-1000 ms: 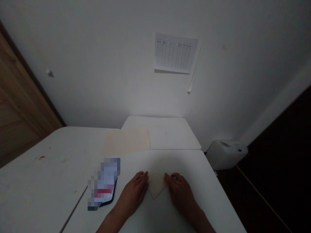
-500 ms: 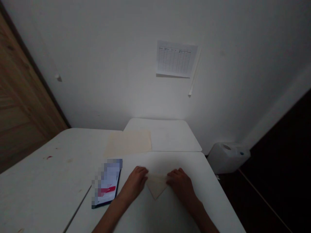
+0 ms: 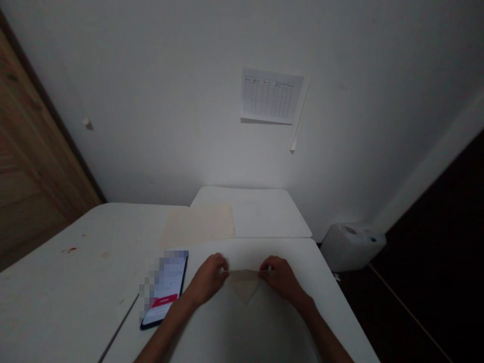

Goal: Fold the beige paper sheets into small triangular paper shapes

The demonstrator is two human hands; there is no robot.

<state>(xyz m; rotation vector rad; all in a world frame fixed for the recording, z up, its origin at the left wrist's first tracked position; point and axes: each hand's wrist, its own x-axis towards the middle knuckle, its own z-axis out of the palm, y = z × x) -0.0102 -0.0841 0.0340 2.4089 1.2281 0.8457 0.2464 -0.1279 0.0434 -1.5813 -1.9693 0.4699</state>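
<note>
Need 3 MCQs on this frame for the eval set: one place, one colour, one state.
1. Where is the smartphone?
A) Propped against the wall
B) On the table, left of the left hand
C) On the floor

2. What colour is the small stain on the white table?
A) Blue
B) Green
C) Red

3. What state is the triangular beige sheet in?
A) Spread out, tip toward the person, a hand at each upper corner
B) Crumpled into a ball
C) Rolled into a tube

Answers:
1. B: the phone lies on the tabletop, just left of that hand.
2. C: the mark shows red on the white surface.
3. A: the tip points toward the person, with the left hand and right hand at its upper corners.
</note>
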